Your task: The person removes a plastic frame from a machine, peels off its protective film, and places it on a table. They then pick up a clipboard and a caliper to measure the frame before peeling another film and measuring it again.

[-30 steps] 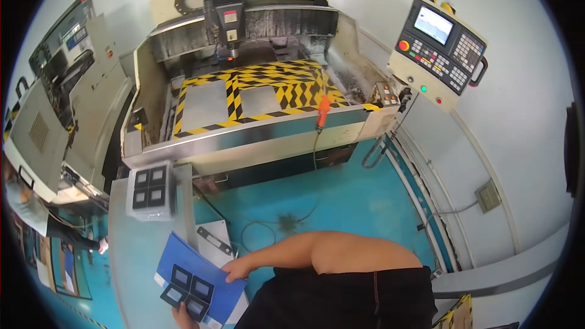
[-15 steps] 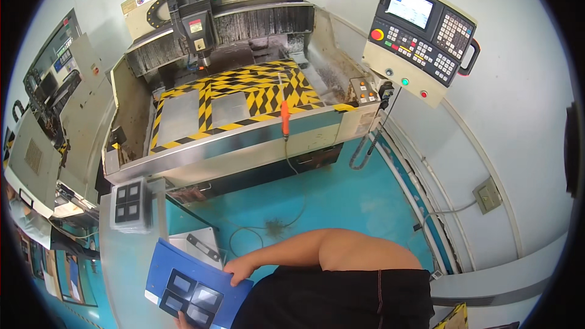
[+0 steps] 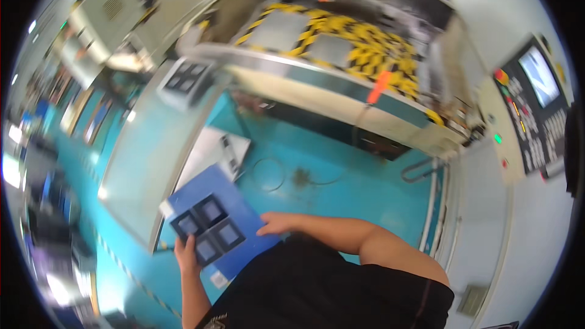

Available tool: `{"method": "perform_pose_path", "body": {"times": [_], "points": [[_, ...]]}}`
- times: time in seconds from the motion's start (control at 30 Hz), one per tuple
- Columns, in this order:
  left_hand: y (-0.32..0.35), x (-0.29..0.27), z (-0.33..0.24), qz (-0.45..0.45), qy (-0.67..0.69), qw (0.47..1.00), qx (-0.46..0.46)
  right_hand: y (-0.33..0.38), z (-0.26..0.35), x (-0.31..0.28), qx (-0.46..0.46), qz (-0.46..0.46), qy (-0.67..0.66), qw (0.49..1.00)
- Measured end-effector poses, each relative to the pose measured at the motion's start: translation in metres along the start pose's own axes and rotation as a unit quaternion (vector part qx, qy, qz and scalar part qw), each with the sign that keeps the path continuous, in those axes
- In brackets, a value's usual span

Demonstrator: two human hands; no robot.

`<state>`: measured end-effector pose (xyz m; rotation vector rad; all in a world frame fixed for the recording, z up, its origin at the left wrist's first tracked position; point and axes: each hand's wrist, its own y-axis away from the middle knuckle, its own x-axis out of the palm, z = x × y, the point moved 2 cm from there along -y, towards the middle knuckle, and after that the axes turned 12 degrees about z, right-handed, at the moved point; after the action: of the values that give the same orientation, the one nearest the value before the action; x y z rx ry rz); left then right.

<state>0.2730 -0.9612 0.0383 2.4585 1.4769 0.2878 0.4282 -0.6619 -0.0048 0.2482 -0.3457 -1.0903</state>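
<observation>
Both my hands hold a flat blue board [image 3: 214, 184], tilted in front of my body. On it lies a black panel [image 3: 210, 222] with several square windows framed in black. My left hand [image 3: 187, 253] grips the panel's near left edge, its thumb on the black surface and the other fingers hidden beneath. At the board's right edge, my right hand [image 3: 275, 223] is closed round the rim. A small white label [image 3: 219, 279] shows at the board's lower corner.
A glass-topped table [image 3: 146, 140] stands left, bearing a stack of similar black-windowed panels [image 3: 186, 79]. Ahead is a milling machine with a striped bed [image 3: 365, 42] and an orange air gun [image 3: 379, 88] on its front edge. A control panel [image 3: 530, 106] is at right. A hose [image 3: 268, 173] lies on the floor.
The view has swung left, and the machine now sits farther right. The blue board is more fully in view, with my left hand and forearm now showing. Both hands still hold it.
</observation>
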Motion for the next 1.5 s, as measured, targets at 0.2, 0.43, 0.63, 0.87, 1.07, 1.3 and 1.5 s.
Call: {"method": "perform_pose_path", "body": {"times": [0.2,0.43,0.63,0.87,1.07,1.3,1.5], "points": [[0.037,-0.04,0.018,-0.084,0.034,0.996,0.009,-0.044,-0.007,0.026,0.015,0.063,0.036,0.997],[0.087,-0.091,0.09,-0.204,0.009,0.979,0.023,-0.115,-0.016,0.049,0.15,0.13,0.105,0.974],[0.171,-0.205,0.147,-0.363,0.067,0.921,0.122,-0.269,-0.04,0.143,0.135,0.253,0.104,0.952],[0.172,-0.103,0.082,-0.58,0.083,0.795,0.159,-0.368,0.1,0.103,0.219,0.475,0.135,0.841],[0.174,-0.036,0.06,-0.751,0.103,0.649,0.071,-0.404,0.142,0.155,0.255,0.557,0.196,0.766],[0.186,-0.026,0.083,-0.767,0.206,0.595,0.121,-0.41,0.122,0.196,0.329,0.591,0.241,0.696],[0.188,-0.035,0.07,-0.769,0.212,0.6,0.056,-0.431,0.093,0.192,0.337,0.594,0.202,0.702]]}}
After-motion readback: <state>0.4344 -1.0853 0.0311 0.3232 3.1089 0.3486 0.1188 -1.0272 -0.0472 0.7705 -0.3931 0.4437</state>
